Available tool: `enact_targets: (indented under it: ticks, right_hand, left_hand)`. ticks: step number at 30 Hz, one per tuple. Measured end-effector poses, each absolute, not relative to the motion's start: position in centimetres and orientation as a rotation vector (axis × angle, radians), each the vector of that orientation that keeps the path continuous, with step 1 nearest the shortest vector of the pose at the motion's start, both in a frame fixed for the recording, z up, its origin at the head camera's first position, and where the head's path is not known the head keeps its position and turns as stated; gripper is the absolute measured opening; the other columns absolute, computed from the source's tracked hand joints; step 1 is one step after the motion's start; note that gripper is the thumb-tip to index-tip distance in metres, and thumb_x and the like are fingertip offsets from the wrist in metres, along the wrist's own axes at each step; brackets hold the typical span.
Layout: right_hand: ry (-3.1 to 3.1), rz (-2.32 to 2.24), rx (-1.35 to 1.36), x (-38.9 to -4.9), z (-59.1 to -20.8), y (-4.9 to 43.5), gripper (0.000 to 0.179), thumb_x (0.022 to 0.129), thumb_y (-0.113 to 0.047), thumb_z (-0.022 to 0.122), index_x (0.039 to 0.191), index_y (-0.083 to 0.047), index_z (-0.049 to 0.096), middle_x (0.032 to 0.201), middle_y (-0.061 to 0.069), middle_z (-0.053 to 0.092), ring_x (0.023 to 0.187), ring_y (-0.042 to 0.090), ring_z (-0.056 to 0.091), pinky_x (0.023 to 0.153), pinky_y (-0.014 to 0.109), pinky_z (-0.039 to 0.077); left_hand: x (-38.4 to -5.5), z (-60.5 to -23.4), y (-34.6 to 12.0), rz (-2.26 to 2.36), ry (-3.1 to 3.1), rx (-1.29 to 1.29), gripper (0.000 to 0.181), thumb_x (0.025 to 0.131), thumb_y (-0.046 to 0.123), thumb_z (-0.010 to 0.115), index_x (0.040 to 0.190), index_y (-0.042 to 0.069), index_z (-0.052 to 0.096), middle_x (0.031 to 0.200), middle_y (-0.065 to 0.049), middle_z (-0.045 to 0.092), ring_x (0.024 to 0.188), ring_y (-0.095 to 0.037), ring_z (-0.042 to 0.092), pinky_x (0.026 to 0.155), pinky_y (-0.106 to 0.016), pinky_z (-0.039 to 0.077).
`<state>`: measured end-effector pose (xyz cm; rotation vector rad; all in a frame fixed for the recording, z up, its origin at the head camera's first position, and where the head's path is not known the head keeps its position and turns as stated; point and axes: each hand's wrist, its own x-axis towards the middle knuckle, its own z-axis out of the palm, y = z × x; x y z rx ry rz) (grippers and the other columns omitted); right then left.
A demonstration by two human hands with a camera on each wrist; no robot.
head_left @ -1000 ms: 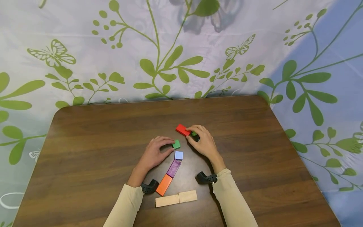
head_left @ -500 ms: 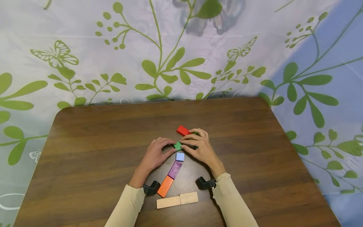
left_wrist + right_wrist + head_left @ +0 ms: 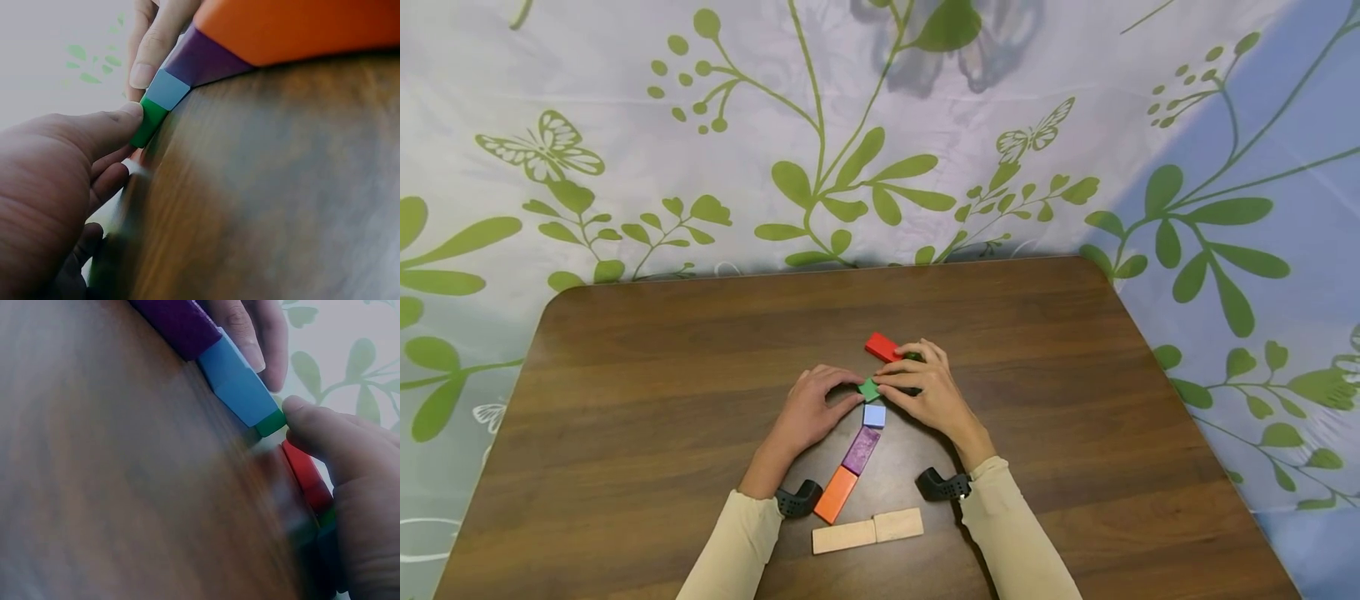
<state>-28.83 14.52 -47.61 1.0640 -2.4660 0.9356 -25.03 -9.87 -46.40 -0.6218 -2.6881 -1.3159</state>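
Note:
A small green block (image 3: 869, 389) lies on the table just beyond a light blue block (image 3: 874, 417). My left hand (image 3: 808, 412) pinches the green block from the left, thumb and forefinger at its corners. From the right, the thumb and fingertips of my right hand (image 3: 934, 393) pinch the same block. A purple block (image 3: 861, 451) and an orange block (image 3: 837, 495) continue the slanting row toward me. Beyond the hands sits a red block (image 3: 881, 346), next to a darker green piece (image 3: 914, 357) and a black piece, both partly hidden by my right hand.
Two plain wooden blocks (image 3: 844, 537) lie end to end near my forearms. The brown wooden table (image 3: 662, 358) has rounded far corners. A leaf-patterned cloth (image 3: 700, 167) hangs behind it. Each wrist wears a black camera mount (image 3: 800, 498).
My right hand has left the red block and come left and nearer to the green block, where its fingertips now grip. My left hand has stayed at the green block, which is turned slightly.

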Motion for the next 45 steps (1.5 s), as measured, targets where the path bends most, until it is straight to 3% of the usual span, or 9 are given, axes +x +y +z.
enact_targets:
  ticks: [24,31,38,45]
  right_hand:
    - [-2.424,0.966,1.058,-28.8,-47.3,14.7,0.023,0.085,-0.020,0.086,0.108,-0.018,0.083,0.112,-0.004,0.077,0.124,0.026,0.056,0.114,0.066,0.027]
    - [-2.406,1.181,0.752,-28.9,-47.1,15.2,0.037,0.088,-0.017,0.083,0.124,-0.015,0.076,0.126,0.002,0.073,0.129,0.026,0.053,0.107,0.051,0.044]
    - [-2.444,1.213,0.535,-29.0,-47.2,15.3,0.049,0.091,-0.019,0.081,0.137,-0.009,0.067,0.137,0.008,0.065,0.129,0.030,0.051,0.104,0.056,0.044]
    - [-2.522,1.137,0.301,-28.9,-47.2,15.4,0.049,0.089,-0.030,0.083,0.130,-0.008,0.070,0.125,0.011,0.066,0.109,0.030,0.057,0.092,0.048,0.051]
  left_hand:
    - [-24.9,-46.2,-9.9,-1.325,-2.670,-0.640,0.028,0.095,0.020,0.076,0.123,0.018,0.076,0.115,0.002,0.076,0.110,-0.020,0.066,0.096,-0.048,0.046]
    - [-25.0,-46.3,-9.8,-1.333,-2.664,-0.624,0.027,0.095,0.020,0.077,0.122,0.017,0.077,0.114,0.002,0.076,0.109,-0.020,0.066,0.096,-0.048,0.046]
    - [-24.9,-46.5,-10.1,-1.377,-2.649,-0.571,0.027,0.094,0.022,0.077,0.120,0.016,0.076,0.111,0.002,0.076,0.105,-0.019,0.066,0.094,-0.047,0.047]
    - [-24.9,-46.6,-10.3,-1.442,-2.610,-0.531,0.024,0.095,0.018,0.077,0.118,0.012,0.076,0.107,-0.001,0.074,0.099,-0.016,0.066,0.086,-0.041,0.053]
